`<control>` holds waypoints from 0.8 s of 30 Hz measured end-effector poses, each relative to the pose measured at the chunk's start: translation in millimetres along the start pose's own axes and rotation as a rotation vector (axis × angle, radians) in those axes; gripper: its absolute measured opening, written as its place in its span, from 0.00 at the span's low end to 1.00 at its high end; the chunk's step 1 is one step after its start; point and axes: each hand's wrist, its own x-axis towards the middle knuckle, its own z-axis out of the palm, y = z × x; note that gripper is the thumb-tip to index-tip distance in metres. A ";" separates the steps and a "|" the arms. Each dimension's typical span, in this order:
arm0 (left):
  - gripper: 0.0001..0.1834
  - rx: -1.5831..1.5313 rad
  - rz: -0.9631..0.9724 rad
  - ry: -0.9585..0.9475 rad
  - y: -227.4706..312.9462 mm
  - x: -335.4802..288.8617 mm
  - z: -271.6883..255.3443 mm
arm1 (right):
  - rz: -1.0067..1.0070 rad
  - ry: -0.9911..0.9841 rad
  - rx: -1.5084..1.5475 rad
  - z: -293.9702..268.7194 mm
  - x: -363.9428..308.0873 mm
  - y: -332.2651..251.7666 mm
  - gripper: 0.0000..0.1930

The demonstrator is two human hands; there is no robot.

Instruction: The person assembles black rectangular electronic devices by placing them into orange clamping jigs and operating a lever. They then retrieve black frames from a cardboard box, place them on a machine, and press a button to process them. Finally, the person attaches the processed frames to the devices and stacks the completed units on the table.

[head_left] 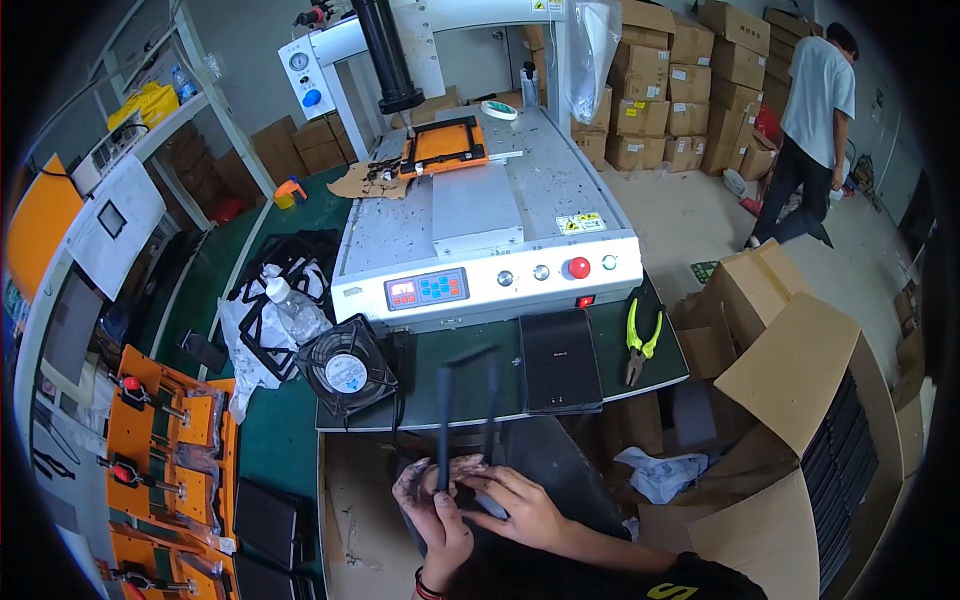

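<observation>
Head view, and from where I stand the hands work low at the bench edge; I take them as the middle of my clock. A slender black rectangular frame (444,420), blurred, stands upright above them, its lower end at the fingers. The left hand (445,535) has its thumb against one bar, with the fingers curled closed around that end, presumably because bars so thin would flex if held further up. The fingers of the right hand (525,510) are half bent and close together, reaching the same end; I cannot tell whether they pinch it or merely steady it. Mottled dark patches cover some fingertips.

At twelve o'clock, an orange tray with a black frame-shaped insert (445,145) sits on the white bench-top press (487,275), near its black cylindrical head (388,60). At half past ten, a black square fan with a pale hub (346,374) tilts toward the hands, perhaps to send air across them. Near one o'clock lies a flat black panel (560,362); beyond it, lime-handled pliers (640,340) rest within easy reach, jaws toward the worker. At three, an open brown carton (790,350) holds dark slabs (840,470) packed on edge, likely to save room.
</observation>
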 end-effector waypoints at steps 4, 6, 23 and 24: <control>0.27 0.154 0.097 -0.090 7.6 -6.3 3.8 | -0.016 0.055 0.060 -4.0 -1.3 -0.7 0.16; 0.31 0.209 0.113 -0.020 11.7 -10.9 9.2 | -0.020 0.098 0.091 -8.4 -3.6 -0.2 0.15; 0.06 0.063 0.226 0.203 -5.8 87.0 -20.8 | -0.064 -0.222 -0.046 -43.7 -46.6 37.2 0.13; 0.05 0.141 0.209 0.175 -9.6 93.3 -17.9 | -0.023 -0.208 -0.018 -36.2 -53.0 42.5 0.13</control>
